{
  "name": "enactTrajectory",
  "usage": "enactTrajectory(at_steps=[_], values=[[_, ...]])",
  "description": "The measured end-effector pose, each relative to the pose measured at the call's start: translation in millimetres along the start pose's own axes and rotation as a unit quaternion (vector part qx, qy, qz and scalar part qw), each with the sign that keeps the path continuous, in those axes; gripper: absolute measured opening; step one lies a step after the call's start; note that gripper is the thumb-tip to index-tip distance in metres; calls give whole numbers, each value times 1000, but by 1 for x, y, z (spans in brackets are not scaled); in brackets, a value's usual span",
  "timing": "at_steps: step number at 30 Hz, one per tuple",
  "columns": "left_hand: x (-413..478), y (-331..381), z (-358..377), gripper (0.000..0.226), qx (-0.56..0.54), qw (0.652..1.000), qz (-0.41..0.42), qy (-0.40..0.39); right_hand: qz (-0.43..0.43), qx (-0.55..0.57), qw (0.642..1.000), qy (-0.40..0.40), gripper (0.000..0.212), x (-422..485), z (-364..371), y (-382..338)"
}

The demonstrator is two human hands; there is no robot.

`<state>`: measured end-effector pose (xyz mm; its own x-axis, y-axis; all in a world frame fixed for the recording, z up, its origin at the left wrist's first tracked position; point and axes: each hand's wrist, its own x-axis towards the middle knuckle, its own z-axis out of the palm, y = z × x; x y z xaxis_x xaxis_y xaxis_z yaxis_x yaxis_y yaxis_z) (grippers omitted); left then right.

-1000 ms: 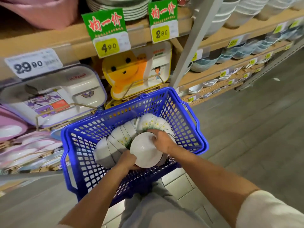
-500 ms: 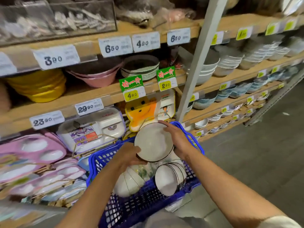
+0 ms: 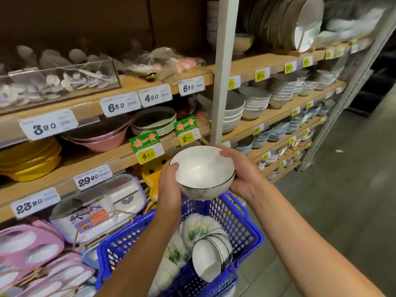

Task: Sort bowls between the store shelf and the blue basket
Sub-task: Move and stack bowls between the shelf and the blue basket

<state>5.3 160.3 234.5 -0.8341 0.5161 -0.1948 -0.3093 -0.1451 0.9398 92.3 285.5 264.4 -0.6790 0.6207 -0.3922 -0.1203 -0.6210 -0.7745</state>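
Left hand and right hand clasping white bowl above blue basket; wooden crockery shelves, grey floor.

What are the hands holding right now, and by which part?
Both hold one white bowl with a dark rim, above the blue basket: left hand on its left rim and wall, right hand on its right rim.
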Motion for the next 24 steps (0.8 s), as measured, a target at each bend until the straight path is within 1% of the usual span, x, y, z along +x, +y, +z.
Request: enactTrajectory(at_steps=[4,9,14,17,24], values=[[-12,1,48,28,-36,999,12,-8,-30,8,999,18,38,-12,-26,-32],[-25,-9,123,31,-80,997,-3,22,-43,11,999,29,35,-20,-76,-78],[-38,-21,207,21,-99,995,-1,14,-50,-1,998,47,32,-21,-141,-130],[-42,-27,251,19,-106,994,-19,4,-67,-15,996,48,29,-22,-176,-162],[-39,-28,337,23,-125,991,-22,-45,-116,-10,993,2,28,-21,-239,-223]])
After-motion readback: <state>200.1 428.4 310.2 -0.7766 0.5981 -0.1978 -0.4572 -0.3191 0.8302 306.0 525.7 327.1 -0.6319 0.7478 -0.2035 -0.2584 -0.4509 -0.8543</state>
